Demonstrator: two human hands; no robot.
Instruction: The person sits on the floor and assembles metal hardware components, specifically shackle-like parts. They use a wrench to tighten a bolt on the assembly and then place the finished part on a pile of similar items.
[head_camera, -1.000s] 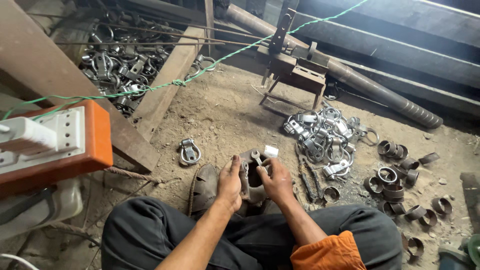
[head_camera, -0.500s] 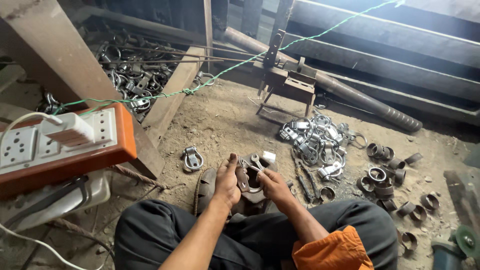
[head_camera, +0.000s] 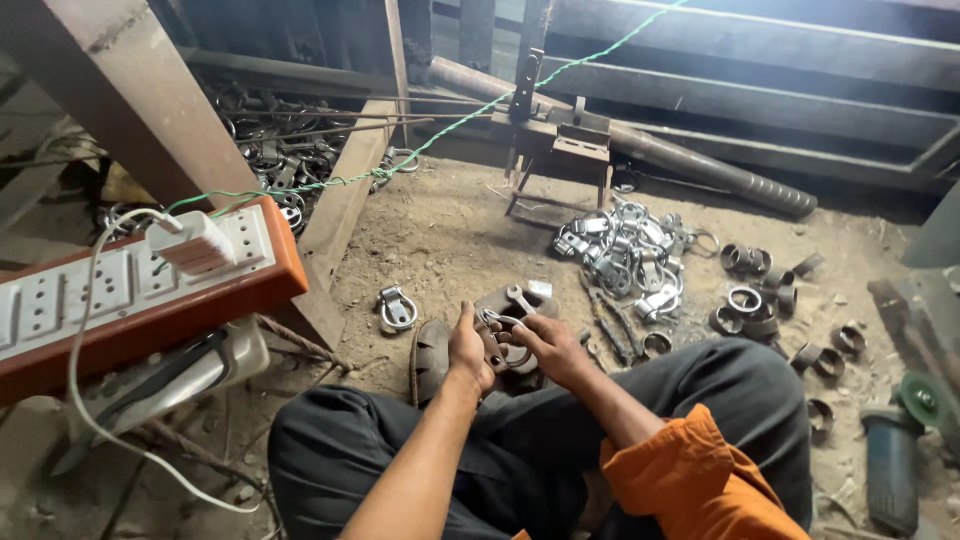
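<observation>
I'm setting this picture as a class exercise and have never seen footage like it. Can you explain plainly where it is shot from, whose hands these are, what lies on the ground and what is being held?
The camera sits on a person's head and looks down, so the arms coming up from the bottom edge are that person's own. They sit on a dusty dirt floor with legs folded.

The left hand and right hand meet over a small metal clamp, gripping it between them just above a dark block on the ground.

Around them: one finished clamp lying alone to the left, a shiny clamp pile ahead to the right, and short metal rings scattered further right. An angle grinder lies at the far right. At the left, an orange power strip has a white plug in it, and a green cord runs across the scene.
</observation>
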